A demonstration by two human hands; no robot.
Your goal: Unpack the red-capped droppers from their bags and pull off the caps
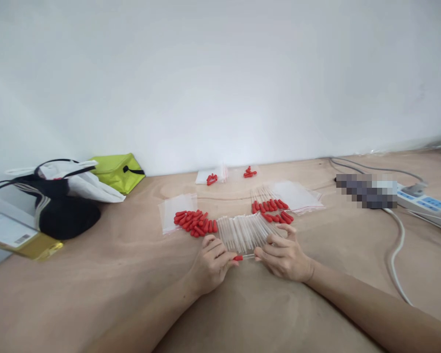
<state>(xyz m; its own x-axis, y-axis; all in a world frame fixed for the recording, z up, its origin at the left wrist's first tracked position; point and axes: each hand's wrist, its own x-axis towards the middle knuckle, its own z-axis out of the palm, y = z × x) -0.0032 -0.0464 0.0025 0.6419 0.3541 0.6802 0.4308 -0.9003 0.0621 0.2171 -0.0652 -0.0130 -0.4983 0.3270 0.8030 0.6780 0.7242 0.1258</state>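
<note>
My left hand (pixel 212 262) pinches a small red rubber cap (pixel 238 258) between thumb and fingers. Held in my right hand (pixel 284 256) is a thin clear tube (pixel 248 256), its end meeting the cap; I cannot tell how deep it sits inside. Just beyond my hands lies a row of loose clear tubes (pixel 242 232). To its left is a heap of red caps (pixel 194 222). Behind and to the right, several tubes with red caps on their ends (pixel 268 206) lie side by side, with a few more red ends in front.
Clear zip bags lie left (pixel 169 213) and right (pixel 297 196) of the tubes. Two bags at the back carry small red pieces (pixel 211 179). A black cap (pixel 68 215), a lime-green bag (pixel 113 171) and a yellow packet (pixel 33 247) stand left; a power strip (pixel 426 200) with cables lies right.
</note>
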